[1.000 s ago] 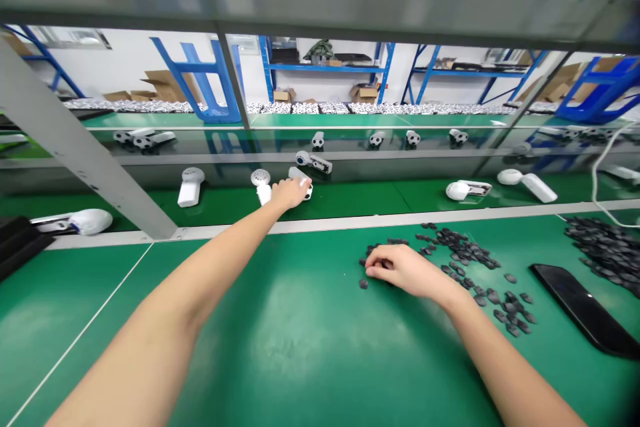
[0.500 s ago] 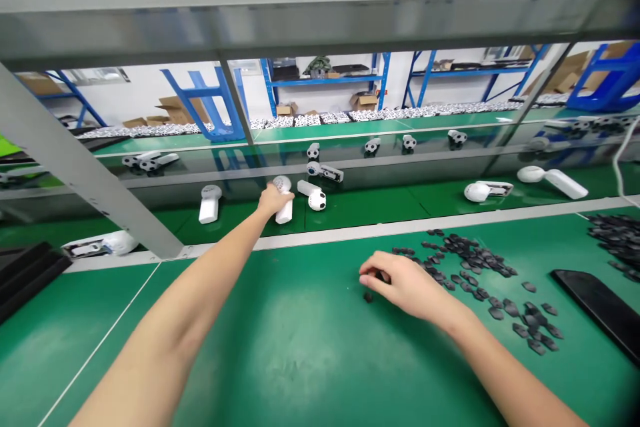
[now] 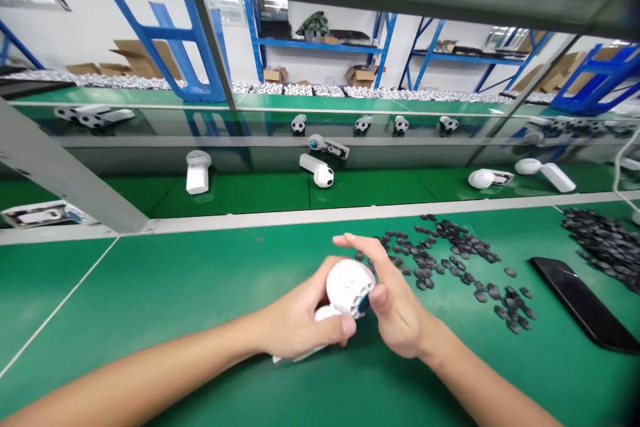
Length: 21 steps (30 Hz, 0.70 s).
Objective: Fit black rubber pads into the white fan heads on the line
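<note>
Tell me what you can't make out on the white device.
In the head view:
Handle of the white plastic round-headed device: mostly hidden by the left hand.
Dark blue patch on its round head: partly covered by the right hand, too small to identify.

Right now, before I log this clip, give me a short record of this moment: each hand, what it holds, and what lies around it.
left hand: grips a white round-headed handheld device
right hand: open, at the device's head; contact unclear
nearest things: dark grey flat pieces scattered on the green bench mat
rest: black glossy slab; white devices on a raised green shelf
</note>
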Tool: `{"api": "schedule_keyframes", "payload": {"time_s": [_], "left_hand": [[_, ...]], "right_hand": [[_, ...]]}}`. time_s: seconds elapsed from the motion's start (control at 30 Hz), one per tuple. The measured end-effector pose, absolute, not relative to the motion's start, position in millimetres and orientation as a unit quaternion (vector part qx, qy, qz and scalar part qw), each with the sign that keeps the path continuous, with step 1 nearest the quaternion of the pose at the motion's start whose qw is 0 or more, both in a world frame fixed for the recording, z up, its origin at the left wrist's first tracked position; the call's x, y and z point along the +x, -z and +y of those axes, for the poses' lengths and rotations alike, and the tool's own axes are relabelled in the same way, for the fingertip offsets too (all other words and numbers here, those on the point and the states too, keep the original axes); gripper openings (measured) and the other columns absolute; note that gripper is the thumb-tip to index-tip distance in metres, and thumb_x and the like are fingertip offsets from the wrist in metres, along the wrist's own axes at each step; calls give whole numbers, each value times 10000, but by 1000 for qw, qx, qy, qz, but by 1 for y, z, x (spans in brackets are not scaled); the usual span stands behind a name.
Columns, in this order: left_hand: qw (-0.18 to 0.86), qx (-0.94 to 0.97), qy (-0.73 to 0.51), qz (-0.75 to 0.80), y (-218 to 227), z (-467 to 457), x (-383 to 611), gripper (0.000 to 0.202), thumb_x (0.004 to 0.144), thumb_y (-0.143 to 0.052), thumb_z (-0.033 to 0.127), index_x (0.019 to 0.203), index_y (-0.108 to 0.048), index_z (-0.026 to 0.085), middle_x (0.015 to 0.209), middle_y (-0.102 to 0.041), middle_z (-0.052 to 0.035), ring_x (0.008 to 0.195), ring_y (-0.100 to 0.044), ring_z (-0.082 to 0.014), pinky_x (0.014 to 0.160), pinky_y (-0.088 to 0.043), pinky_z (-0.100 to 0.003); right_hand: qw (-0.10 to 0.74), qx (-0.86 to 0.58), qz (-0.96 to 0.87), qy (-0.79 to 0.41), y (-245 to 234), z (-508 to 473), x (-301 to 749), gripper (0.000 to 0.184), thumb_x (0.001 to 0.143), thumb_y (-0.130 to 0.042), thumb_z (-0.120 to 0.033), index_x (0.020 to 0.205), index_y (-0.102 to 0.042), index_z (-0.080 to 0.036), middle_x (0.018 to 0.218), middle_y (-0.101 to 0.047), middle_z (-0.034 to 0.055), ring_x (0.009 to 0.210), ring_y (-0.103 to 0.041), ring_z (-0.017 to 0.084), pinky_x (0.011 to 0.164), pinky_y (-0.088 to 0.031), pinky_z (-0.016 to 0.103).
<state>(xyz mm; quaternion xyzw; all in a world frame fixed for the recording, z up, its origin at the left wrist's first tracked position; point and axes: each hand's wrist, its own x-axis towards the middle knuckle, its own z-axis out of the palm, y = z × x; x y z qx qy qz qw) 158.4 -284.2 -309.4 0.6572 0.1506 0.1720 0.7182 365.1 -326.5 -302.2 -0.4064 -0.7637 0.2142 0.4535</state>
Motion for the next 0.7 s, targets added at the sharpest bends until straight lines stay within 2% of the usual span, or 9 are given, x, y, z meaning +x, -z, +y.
{"api": "schedule_keyframes", "payload": {"time_s": [0.1,0.17,0.23,0.33,0.4,0.53,0.63,0.7], "left_hand": [[740,588,-253,207,316,-271,148,613,938,-722,418,1404,-370,231,919,-662,-29,726,-641,-147,647,-494,-248],[759,526,-296,244,323,-265,146,521,935,-701,449,1321,-426,232,970,-660,-44,656,-630,-135,574,-501,-244],[777,470,-320,270,329,-261,146,443,938,-652,490,1233,-444,233,1047,-653,-67,628,-640,-149,515,-519,-266],[772,455,-335,290,332,-255,146,450,922,-670,478,1214,-420,244,1047,-655,-61,726,-694,-206,579,-562,-311],[732,495,-342,320,331,-247,144,521,882,-761,436,1219,-411,248,983,-648,-25,776,-682,-194,669,-554,-304],[657,570,-332,366,331,-233,139,610,862,-809,437,1288,-404,275,954,-601,19,769,-610,-155,703,-506,-276],[656,590,-312,351,334,-230,138,608,938,-707,490,1410,-370,307,962,-593,8,746,-589,-160,690,-491,-285],[659,594,-311,340,336,-231,138,567,973,-653,511,1424,-377,308,972,-586,2,754,-576,-159,705,-485,-291]], "right_hand": [[391,-458,-770,-212,294,-320,377,425,1115,-352,-475,1456,-533,-297,1386,-612,91,1269,-586,266,1070,-494,439],[347,-515,-763,-181,290,-315,390,293,1105,-442,-369,1297,-643,-277,1244,-668,81,1153,-635,244,997,-517,398],[285,-556,-760,-179,288,-311,404,221,1085,-502,-340,1177,-691,-270,1136,-697,63,1037,-664,228,911,-531,372],[171,-566,-777,-219,290,-309,416,177,1061,-554,-329,1109,-719,-286,1072,-719,37,962,-677,218,841,-529,354],[133,-566,-781,-227,293,-308,418,159,1036,-600,-342,1118,-726,-291,1070,-726,37,965,-680,227,831,-527,351],[107,-575,-771,-253,300,-306,411,193,1014,-623,-383,1138,-732,-282,1038,-732,54,917,-687,233,775,-524,337],[103,-583,-762,-263,301,-306,406,139,1002,-618,-351,1027,-714,-253,977,-720,50,850,-669,213,724,-503,319],[99,-588,-757,-267,299,-307,404,79,968,-630,-297,934,-675,-241,883,-698,26,765,-634,183,650,-468,290]]}}
